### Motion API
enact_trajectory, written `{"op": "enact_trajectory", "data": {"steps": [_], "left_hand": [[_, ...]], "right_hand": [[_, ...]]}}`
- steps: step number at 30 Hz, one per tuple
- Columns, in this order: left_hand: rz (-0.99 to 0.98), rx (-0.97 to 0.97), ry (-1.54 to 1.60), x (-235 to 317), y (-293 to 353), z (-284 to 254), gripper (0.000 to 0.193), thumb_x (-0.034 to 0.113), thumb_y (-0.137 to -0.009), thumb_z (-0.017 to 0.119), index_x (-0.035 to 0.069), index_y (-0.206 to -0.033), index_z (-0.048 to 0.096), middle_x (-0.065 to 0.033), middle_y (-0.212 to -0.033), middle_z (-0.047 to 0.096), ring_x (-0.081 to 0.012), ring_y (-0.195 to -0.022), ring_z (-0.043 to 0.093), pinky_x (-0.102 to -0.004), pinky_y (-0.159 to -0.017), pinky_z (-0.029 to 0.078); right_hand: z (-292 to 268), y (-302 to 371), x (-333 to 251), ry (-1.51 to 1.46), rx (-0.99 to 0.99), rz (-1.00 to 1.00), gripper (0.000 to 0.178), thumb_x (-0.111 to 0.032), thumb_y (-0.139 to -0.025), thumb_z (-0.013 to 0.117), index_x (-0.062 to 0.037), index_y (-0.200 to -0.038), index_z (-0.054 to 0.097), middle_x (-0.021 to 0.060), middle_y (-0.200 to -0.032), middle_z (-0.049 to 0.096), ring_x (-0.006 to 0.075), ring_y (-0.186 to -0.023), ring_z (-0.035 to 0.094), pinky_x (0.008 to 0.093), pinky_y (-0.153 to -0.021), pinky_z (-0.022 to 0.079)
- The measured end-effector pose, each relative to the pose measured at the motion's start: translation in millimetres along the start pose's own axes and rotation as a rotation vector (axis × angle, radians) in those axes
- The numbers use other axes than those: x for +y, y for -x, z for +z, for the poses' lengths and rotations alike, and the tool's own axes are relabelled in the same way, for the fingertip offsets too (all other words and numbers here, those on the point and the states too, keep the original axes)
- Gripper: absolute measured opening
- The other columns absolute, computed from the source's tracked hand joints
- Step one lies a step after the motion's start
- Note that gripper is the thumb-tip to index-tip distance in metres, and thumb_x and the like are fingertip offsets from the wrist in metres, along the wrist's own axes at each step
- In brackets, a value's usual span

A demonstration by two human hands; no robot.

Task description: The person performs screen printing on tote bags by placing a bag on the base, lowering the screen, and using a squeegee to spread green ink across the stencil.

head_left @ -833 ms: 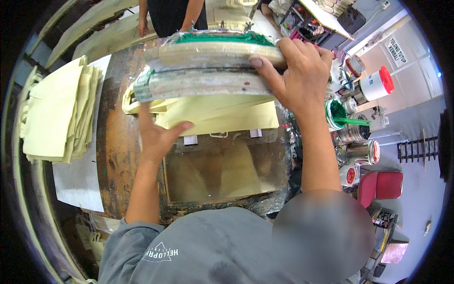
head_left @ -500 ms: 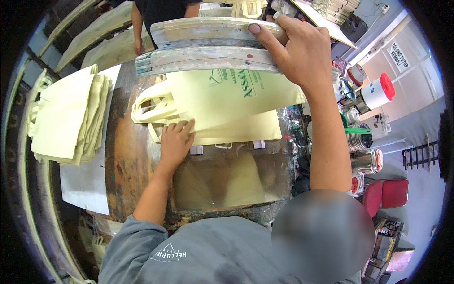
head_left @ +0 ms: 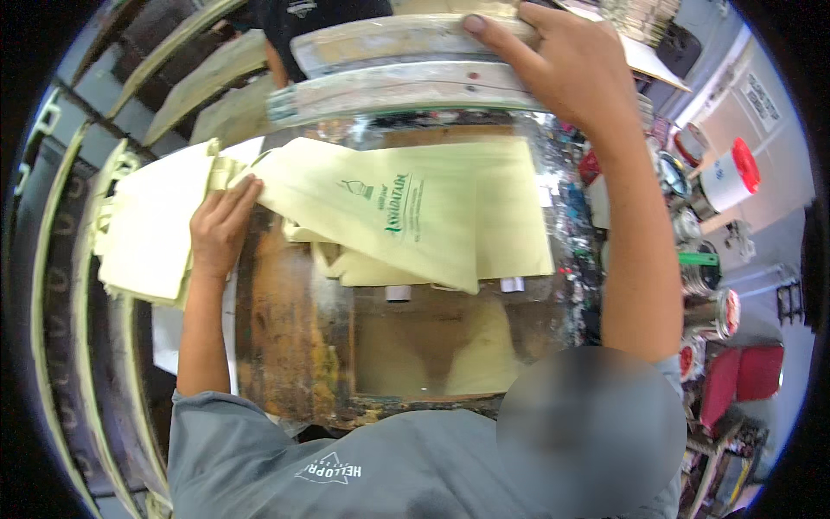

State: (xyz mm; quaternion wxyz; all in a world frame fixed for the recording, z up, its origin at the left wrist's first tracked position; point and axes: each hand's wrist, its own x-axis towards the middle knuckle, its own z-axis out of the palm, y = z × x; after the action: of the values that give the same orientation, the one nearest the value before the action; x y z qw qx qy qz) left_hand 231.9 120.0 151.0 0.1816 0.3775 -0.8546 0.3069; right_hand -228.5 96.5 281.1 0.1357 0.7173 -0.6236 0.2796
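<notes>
So the table (head_left: 277, 355) is my landmark for everything here. Main thing is the cream printed bag (head_left: 363, 190) with green lettering and a little picture on it. It's stretched at a slant over the middle of the table, its narrow end up off toward the table's left side. Under it there's another cream bag (head_left: 514, 208), lying flat around the middle of the table, partly covered.

Left hand (head_left: 223, 227) is out at the table's left side, fingers bent together and closed over the corner of the printed bag. Thumb's tucked out of sight, so I can't tell exactly how it's pinching. Right hand (head_left: 577, 65) is up at the far right of the table, gripping the end of a paint-smeared frame (head_left: 398, 91), thumb spread wide along the near side, the other fingers going over the back where you can't see the tips. The frame is tipped up above the far edge of the table.

Left side of the table: a fat stack of bags (head_left: 156, 225), just beside the left hand, with a white board (head_left: 169, 337) showing below it. Near edge of the table: a see-through panel (head_left: 406, 350) with two small pale tabs (head_left: 398, 294) along its top. Off to the right of the table: a white bucket (head_left: 724, 186) with a red lid, some tins (head_left: 713, 314) and a red chair (head_left: 735, 381). Another person (head_left: 324, 13) in dark clothes is standing past the table's far side.
</notes>
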Motion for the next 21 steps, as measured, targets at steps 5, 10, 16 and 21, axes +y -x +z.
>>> {"op": "enact_trajectory", "data": {"steps": [5, 10, 16, 21], "left_hand": [[-0.151, 0.034, -0.131, -117, 69, -37, 0.034, 0.001, -0.095, 0.072, 0.009, -0.127, 0.076, -0.0097, -0.132, 0.076, -0.0313, -0.118, 0.073, -0.0418, -0.099, 0.060], [-0.537, -0.301, -0.142, -225, 133, -60, 0.042, -0.003, -0.099, 0.061, 0.006, -0.138, 0.071, -0.0151, -0.147, 0.068, -0.0349, -0.131, 0.067, -0.0453, -0.109, 0.056], [-0.490, -0.054, 0.011, -3, 48, -45, 0.064, 0.015, -0.093, 0.069, 0.002, -0.154, 0.057, -0.0233, -0.156, 0.058, -0.0384, -0.147, 0.053, -0.0514, -0.127, 0.035], [-0.039, -0.449, 0.636, 279, 19, 64, 0.113, 0.085, -0.083, 0.066, 0.013, -0.167, 0.041, -0.0174, -0.172, 0.038, -0.0419, -0.161, 0.029, -0.0703, -0.130, 0.011]], "right_hand": [[13, 22, 10, -0.031, 0.180, -0.121, 0.072, -0.072, -0.099, 0.059, -0.0022, -0.085, 0.072, 0.0195, -0.075, 0.071, 0.0405, -0.075, 0.069, 0.0504, -0.077, 0.046], [13, 27, 8, -0.005, 0.216, -0.162, 0.073, -0.070, -0.100, 0.059, -0.0002, -0.084, 0.070, 0.0210, -0.076, 0.070, 0.0424, -0.077, 0.068, 0.0503, -0.080, 0.044], [19, 36, 9, -0.016, 0.181, -0.146, 0.074, -0.071, -0.100, 0.058, -0.0013, -0.082, 0.071, 0.0228, -0.076, 0.069, 0.0421, -0.076, 0.068, 0.0512, -0.078, 0.045], [-3, 23, 15, 0.113, -0.171, 0.045, 0.079, -0.078, -0.106, 0.044, -0.0067, -0.078, 0.064, 0.0056, -0.075, 0.064, 0.0150, -0.069, 0.058, 0.0316, -0.059, 0.047]]}}
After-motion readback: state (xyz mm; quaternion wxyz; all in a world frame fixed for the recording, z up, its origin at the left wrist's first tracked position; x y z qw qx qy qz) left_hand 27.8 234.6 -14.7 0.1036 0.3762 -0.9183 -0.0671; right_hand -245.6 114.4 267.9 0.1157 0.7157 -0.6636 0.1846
